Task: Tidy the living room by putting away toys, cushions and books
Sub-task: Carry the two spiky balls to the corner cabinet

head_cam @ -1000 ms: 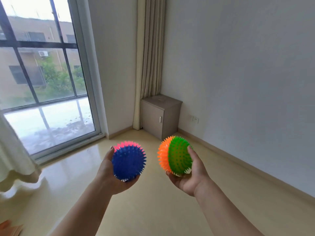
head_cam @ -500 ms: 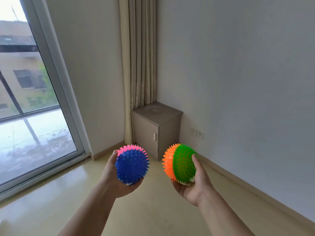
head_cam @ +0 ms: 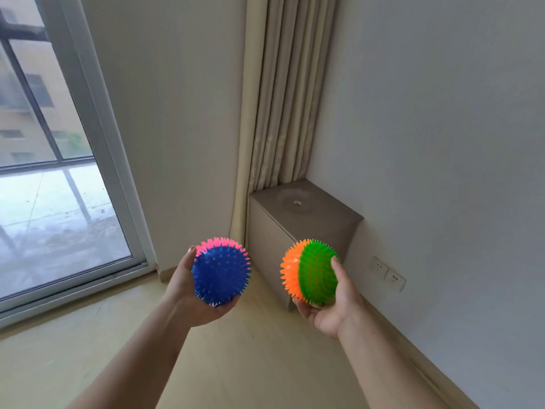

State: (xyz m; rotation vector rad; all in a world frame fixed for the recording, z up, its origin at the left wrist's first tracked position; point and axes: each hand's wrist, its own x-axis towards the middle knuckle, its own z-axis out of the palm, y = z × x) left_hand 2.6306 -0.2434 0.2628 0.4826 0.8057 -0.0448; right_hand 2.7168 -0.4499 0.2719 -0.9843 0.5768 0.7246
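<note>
A blue and pink spiky ball [head_cam: 221, 273] sits in my left hand [head_cam: 188, 293], whose palm and fingers curl round its underside. An orange and green spiky ball [head_cam: 309, 273] is held the same way by my right hand [head_cam: 333, 308], thumb up along its green side. Both balls are held out in front of me at chest height, a short gap between them. Just behind them, in the room's corner, stands a small grey-brown cabinet [head_cam: 306, 211] with its door closed.
A beige curtain [head_cam: 283, 93] hangs in the corner behind the cabinet. A large glass sliding door [head_cam: 59, 172] fills the left. Wall sockets [head_cam: 387, 273] sit low on the right wall. Pale glossy floor [head_cam: 250, 364] stretches below.
The view has turned right and closed in on the corner cabinet, which looks larger and nearer. Both hands keep holding their balls in the same way.
</note>
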